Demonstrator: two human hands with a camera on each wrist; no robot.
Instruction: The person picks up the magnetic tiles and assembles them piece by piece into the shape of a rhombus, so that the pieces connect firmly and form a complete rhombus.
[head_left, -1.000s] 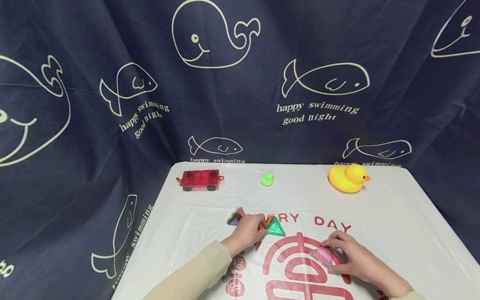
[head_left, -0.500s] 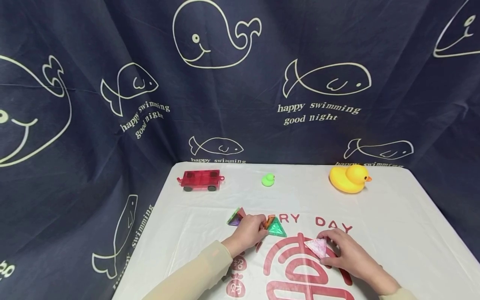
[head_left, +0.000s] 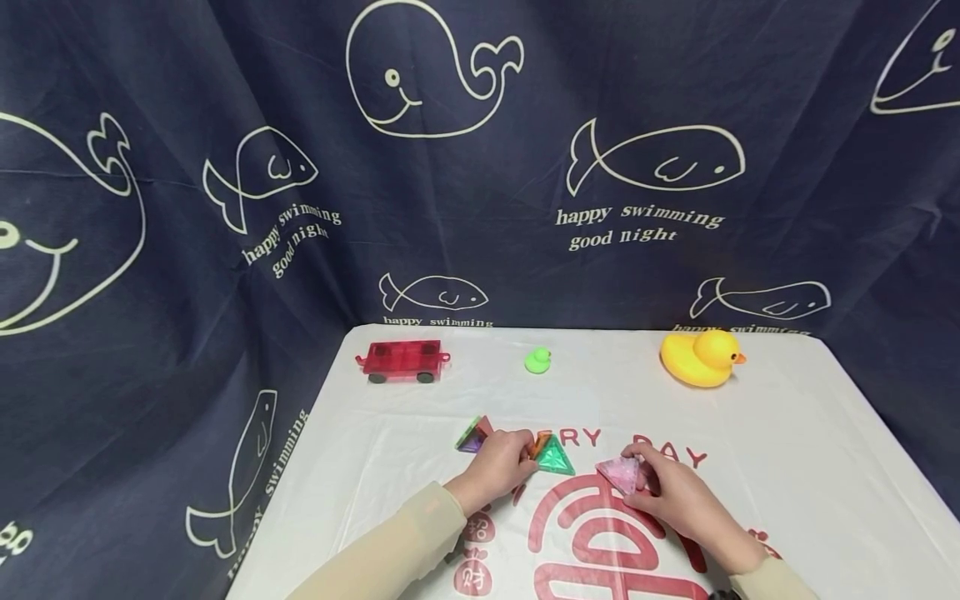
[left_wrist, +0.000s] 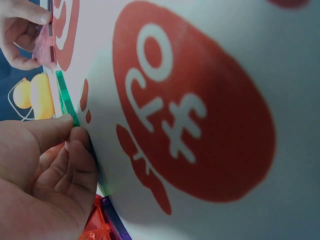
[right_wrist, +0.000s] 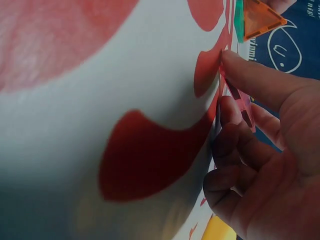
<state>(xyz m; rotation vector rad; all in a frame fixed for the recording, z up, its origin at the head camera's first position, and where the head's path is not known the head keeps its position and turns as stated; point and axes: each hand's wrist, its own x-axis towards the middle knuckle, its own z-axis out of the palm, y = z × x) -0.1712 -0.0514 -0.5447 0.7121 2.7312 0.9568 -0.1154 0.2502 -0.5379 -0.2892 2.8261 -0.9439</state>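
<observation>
My left hand [head_left: 497, 461] pinches the edge of triangular magnetic tiles near the middle of the table. A green triangle tile [head_left: 553, 457] lies flat there, and an orange triangle tile [right_wrist: 262, 19] stands up from it. To the right, my right hand [head_left: 672, 487] grips a pink triangle tile [head_left: 619, 474] between thumb and fingers, close to the tabletop and a little apart from the green one. Just left of my left hand sits a cluster of tiles [head_left: 472, 435] in green, red and purple, partly hidden by the hand.
A red toy wagon [head_left: 402, 360] stands at the back left of the white-covered table [head_left: 795, 417]. Along the back are a small green duck [head_left: 537, 360] and a larger yellow duck [head_left: 699, 358]. A dark curtain [head_left: 517, 192] hangs behind the table.
My right hand has moved left and away from me with the pink tile, turning it and bringing it closer to the green tile. My left hand has stayed in place.
</observation>
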